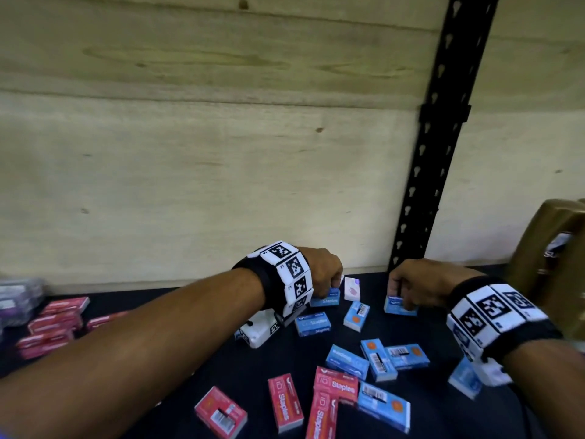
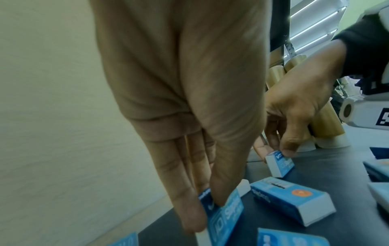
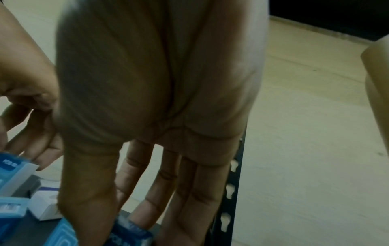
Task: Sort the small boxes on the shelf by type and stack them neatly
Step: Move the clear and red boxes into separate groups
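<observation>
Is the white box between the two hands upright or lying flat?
Upright: the white box stands on a narrow side, unlike the flat blue boxes.

- Dark, flat shelf board (image 1: 421, 416) carries the loose small cardboard boxes.
- Blue staple boxes (image 1: 378, 359) lie scattered just near-side of both hands' fingers.
- Red staple boxes (image 1: 285, 402) lie nearer still, 4 loose.
- Stacked red boxes (image 1: 52, 324) sit far left of the fingers.
- Small white box (image 1: 352, 289) stands between the fingertips of the two hands.

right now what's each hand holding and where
Left hand pinches a blue box at its end; right hand pinches another blue box by its end.
</observation>
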A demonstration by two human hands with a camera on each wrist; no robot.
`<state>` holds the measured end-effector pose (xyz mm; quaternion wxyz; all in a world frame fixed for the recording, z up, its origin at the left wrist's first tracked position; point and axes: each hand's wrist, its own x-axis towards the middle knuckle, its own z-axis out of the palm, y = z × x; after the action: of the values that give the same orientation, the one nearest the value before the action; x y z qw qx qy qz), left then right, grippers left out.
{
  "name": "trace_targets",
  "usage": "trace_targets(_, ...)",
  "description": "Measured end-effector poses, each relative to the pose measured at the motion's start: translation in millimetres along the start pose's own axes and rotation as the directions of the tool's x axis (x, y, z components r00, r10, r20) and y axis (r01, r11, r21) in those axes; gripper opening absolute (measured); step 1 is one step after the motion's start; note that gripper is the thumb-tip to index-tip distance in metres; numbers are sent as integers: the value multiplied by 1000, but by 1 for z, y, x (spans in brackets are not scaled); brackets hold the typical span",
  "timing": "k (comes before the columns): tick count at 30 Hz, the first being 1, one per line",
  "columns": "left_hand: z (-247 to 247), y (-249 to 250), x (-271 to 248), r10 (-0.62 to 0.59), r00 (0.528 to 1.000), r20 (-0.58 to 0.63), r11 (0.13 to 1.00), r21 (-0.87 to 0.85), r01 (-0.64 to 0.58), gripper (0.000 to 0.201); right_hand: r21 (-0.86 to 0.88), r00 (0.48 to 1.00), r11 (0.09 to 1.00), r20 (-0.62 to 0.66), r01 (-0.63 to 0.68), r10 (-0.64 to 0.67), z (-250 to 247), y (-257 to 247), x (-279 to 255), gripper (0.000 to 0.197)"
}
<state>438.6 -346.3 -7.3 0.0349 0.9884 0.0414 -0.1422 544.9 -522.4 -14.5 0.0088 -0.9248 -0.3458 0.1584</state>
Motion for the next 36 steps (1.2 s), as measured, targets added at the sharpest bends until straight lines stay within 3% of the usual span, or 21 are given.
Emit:
trace_targets(8,-5,-5,-6,15,1000,11,1000,-20,-15,40,-34,1000,999,-16,6,-7,-3,-8,-6,27)
trace_targets(13,-13,-17,-27,3,1000,-18,999,-48,-3,36,-93,994,991,-44,93,-98,-13,-27,-19,27)
trace_targets(26,-6,-33,-112,-71,995,76,994,-74,77,29,-26,971,971,18,238,-238,-9,-92,-65,24)
trace_targets(36,6,-70,-188,-199,979,42,978,-52,201,27,-53,944,943,59,327,-324,8,-150,-87,23)
